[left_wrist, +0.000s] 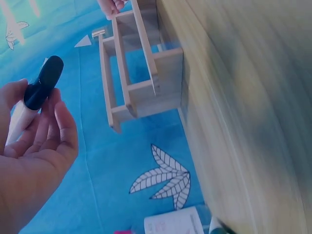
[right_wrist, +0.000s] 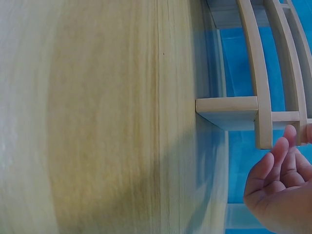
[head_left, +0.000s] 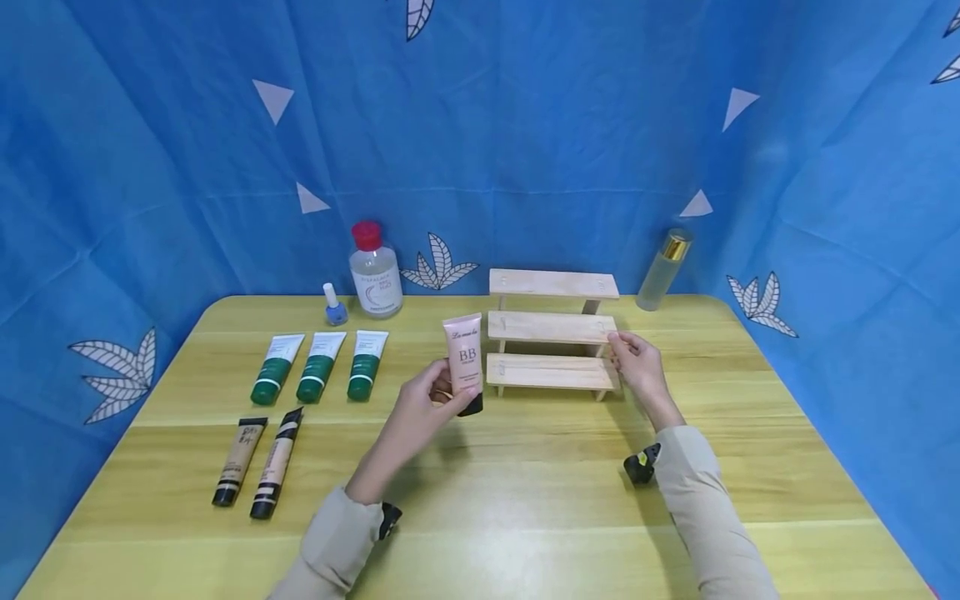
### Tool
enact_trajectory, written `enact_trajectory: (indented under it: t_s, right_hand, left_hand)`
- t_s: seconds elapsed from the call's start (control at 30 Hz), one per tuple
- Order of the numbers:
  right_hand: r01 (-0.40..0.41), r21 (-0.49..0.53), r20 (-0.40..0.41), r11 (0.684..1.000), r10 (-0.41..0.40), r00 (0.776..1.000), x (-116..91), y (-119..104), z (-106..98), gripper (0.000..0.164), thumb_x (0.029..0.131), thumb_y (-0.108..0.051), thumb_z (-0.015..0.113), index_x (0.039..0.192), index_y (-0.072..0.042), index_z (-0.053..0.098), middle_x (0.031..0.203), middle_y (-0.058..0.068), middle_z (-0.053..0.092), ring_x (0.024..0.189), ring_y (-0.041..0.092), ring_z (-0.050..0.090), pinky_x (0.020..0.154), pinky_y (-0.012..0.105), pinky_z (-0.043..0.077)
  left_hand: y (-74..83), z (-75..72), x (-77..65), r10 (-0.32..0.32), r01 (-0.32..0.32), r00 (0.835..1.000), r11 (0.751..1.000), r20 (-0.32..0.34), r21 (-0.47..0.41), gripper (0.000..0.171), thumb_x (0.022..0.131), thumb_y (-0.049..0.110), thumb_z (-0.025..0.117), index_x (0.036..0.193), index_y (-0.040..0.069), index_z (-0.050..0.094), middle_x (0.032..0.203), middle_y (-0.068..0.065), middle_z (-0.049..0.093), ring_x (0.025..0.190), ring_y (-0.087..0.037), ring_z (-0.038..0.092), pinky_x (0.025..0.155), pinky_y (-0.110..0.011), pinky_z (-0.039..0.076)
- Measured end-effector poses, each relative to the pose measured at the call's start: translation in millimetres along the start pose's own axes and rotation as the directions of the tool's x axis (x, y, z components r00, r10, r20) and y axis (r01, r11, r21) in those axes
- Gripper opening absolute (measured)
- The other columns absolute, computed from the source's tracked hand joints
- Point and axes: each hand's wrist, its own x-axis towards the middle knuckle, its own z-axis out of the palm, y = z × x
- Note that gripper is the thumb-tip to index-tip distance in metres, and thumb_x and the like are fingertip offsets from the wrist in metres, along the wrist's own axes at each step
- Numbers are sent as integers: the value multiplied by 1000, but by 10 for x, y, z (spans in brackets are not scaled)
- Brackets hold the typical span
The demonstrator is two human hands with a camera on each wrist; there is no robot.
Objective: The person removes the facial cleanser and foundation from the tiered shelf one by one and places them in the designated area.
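Observation:
My left hand (head_left: 416,412) holds a pink BB cream tube (head_left: 464,350) above the table, its black cap pointing down. In the left wrist view, thumb and fingers grip the tube around its black cap (left_wrist: 45,80). A three-tier wooden display stand (head_left: 551,327) stands right of the tube, its shelves bare. My right hand (head_left: 639,367) is at the stand's right side, thumb and fingers pinching the end of the middle shelf. In the right wrist view, the fingers (right_wrist: 275,161) are curled close to that shelf end.
Left on the table lie several green-and-white tubes (head_left: 321,367), a beige tube (head_left: 240,461) and a striped tube (head_left: 276,464). Behind them stand blue nail polish (head_left: 336,312) and a red-capped bottle (head_left: 377,279). A gold-capped bottle (head_left: 663,273) stands back right, before the blue cloth (head_left: 525,125).

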Motion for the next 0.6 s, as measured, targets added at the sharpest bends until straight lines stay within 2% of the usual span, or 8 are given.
enact_trajectory:
  t_s: [0.33, 0.47, 0.6]
  right_hand:
    - [-4, 23, -5, 1000, 4, 1000, 13, 2, 14, 56, 99, -38, 47, 137, 2, 46, 92, 2, 57, 72, 3, 51, 67, 14, 48]
    - [-8, 30, 3, 1000, 8, 1000, 13, -4, 12, 56, 99, -38, 47, 138, 1, 44, 95, 3, 56, 73, 3, 51, 68, 15, 48]
    - [-1, 13, 4, 1000, 1, 1000, 12, -10, 2, 57, 99, -39, 46, 139, 2, 43, 98, 6, 57, 74, 3, 51, 69, 16, 49]
  left_hand:
    - [-106, -270, -246, -125, 126, 992, 989, -12, 83, 45, 86, 17, 71, 127, 5, 55, 94, -7, 62, 81, -17, 56, 70, -24, 51]
    - [-186, -421, -364, -195, 195, 981, 973, -9, 126, 48, 88, 18, 68, 131, 4, 52, 96, -8, 62, 82, -17, 55, 68, -24, 50]
    - [-248, -595, -478, -274, 268, 962, 945, 4, 189, 49, 90, 20, 66, 133, 2, 50, 96, -8, 61, 80, -17, 54, 65, -25, 47]
